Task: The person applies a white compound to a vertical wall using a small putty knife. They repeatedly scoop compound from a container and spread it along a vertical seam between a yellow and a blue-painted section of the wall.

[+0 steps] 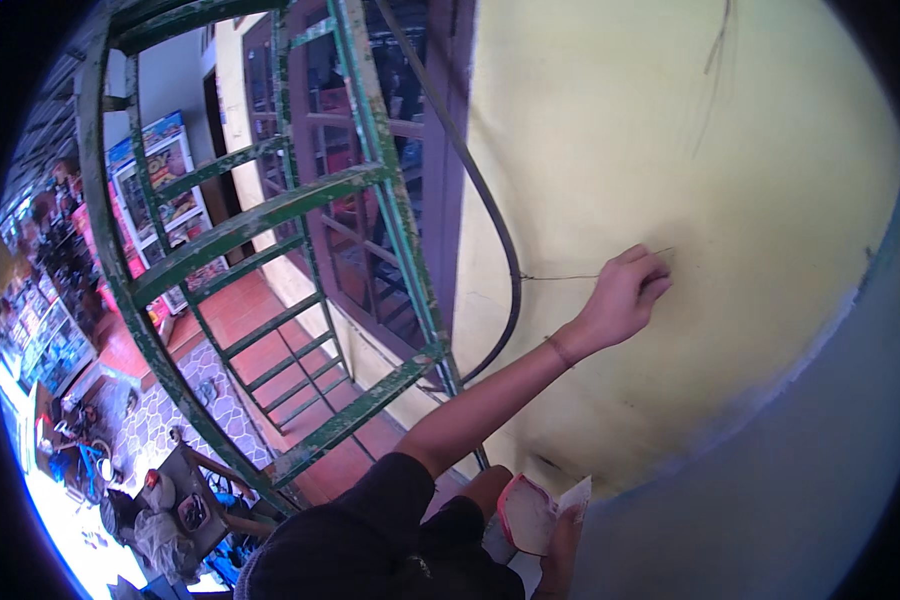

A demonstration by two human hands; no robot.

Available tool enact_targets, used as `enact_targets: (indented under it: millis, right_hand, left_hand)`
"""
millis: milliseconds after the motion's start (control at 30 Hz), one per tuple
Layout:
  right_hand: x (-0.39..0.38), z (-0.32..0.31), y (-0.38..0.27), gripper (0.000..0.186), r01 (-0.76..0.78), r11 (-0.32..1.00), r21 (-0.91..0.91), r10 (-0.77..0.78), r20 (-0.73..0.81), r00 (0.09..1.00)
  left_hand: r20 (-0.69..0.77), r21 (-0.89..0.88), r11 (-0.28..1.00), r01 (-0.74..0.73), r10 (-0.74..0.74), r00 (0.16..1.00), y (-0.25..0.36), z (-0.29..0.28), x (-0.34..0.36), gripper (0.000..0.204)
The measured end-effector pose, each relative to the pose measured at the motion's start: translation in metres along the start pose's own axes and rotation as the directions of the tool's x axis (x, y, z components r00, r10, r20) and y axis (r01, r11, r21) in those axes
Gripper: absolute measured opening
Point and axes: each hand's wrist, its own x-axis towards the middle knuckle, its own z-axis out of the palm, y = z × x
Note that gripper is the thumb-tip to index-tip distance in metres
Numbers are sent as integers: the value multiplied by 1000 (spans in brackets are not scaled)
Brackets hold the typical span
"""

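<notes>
My left hand [630, 295] is stretched out to the yellow wall [750, 150], fingers pinched together around a thin wire [565, 278]. One side of this wire runs to a knot on a black cable [500, 220] that hangs down in a curve; a short end shows past my fingertips. Low down, my right hand [566, 540] is closed on a whitish open container with a red rim [527, 515]. A flat pale piece [576, 494] stands up beside the container near my fingers; its kind is unclear. The lower part of this hand is cut off or hidden.
A worn green metal scaffold frame [260, 235] with rungs rises close on the left. Behind it are purple-framed windows [370, 190], a display fridge [160, 180] and a red tiled floor [255, 300]. A cluttered table [195, 500] and a blue bicycle [92, 465] stand lower left.
</notes>
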Motion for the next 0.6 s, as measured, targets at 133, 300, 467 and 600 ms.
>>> enact_targets:
  millis: [133, 300, 467, 600]
  right_hand:
    - [16, 0, 9, 69, -4, 997, 75, 2, 33, 999]
    - [44, 0, 19, 67, 18, 994, 110, -24, 60, 998]
    - [67, -14, 27, 67, 87, 978, 188, -107, 101, 989]
    - [76, -33, 27, 67, 68, 982, 174, -93, 137, 986]
  left_hand:
    - [-111, 476, 864, 167, -130, 985, -49, -46, -47, 10]
    - [-243, 818, 388, 423, -434, 867, -103, -86, -74, 44]
    - [-502, 779, 31, 627, -568, 652, -145, -95, -72, 79]
    - [-643, 567, 90, 819, -573, 508, -166, -93, -71, 80]
